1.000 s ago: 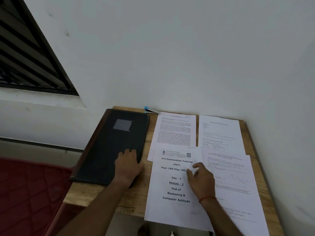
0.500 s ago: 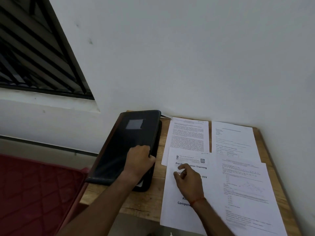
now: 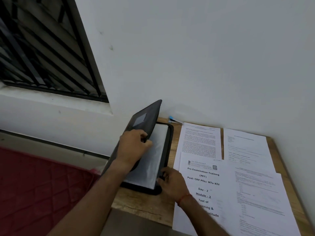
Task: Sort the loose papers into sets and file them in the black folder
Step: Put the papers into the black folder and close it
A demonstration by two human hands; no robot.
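Four loose papers (image 3: pixel 221 167) on one wooden table (image 3: pixel 141 206): one densely printed sheet (image 3: pixel 201 140), one sparsely printed sheet (image 3: pixel 245 145), one title page (image 3: pixel 202 179), one lined sheet (image 3: pixel 260 198). One black folder (image 3: pixel 148 116), one pale label patch (image 3: pixel 140 120) on its raised cover. One small blue-tipped item (image 3: pixel 173 120), too blurred to name. Two hands: one left hand (image 3: pixel 134 147), one right hand (image 3: pixel 172 183). One red thread (image 3: pixel 183 199) on the right wrist. One barred window (image 3: pixel 42 48). One red quilted surface (image 3: pixel 34 193).
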